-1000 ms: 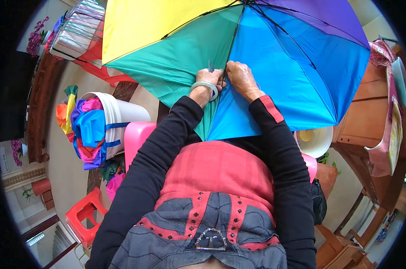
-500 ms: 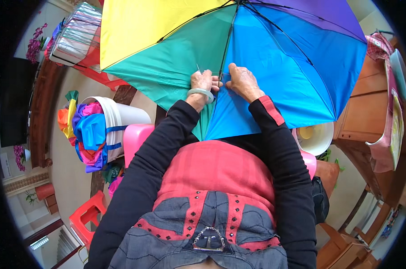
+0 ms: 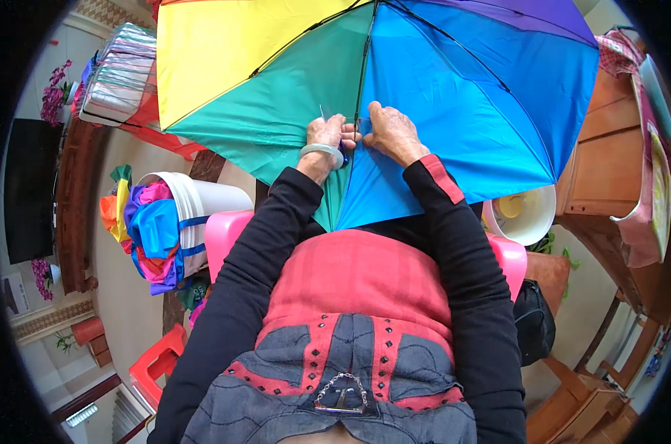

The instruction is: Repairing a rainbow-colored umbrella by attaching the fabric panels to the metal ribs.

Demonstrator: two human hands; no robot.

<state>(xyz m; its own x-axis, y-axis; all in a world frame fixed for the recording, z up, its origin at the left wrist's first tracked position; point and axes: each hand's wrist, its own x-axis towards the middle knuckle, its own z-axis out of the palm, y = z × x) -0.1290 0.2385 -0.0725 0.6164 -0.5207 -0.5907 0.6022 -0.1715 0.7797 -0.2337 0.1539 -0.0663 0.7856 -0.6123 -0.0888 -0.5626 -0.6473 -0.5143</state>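
An opened umbrella (image 3: 454, 103) with yellow, green, blue and purple panels spreads before me, its inside and dark ribs facing me. My left hand (image 3: 326, 135), wearing a pale bangle (image 3: 322, 150), is closed at the seam between the green and blue panels. A thin needle (image 3: 321, 111) pokes up from its fingers. Below those fingers, a small dark blue thing shows in part. Just across the rib (image 3: 363, 74), my right hand (image 3: 396, 135) pinches with thumb and forefinger over the blue panel. What lies in that pinch is too small to make out.
To the left stands a white bucket (image 3: 217, 198) stuffed with colourful folded cloth (image 3: 154, 222). A red stool (image 3: 158, 362) is lower left, a wrapped box (image 3: 121, 74) upper left. On the right are a cream bucket (image 3: 531, 214), a black bag (image 3: 534, 322) and a wooden cabinet (image 3: 609, 163).
The umbrella and both hands appear slightly further left in view, while the surroundings shift a little with the head. Both hands keep nearly the same hold at the rib.
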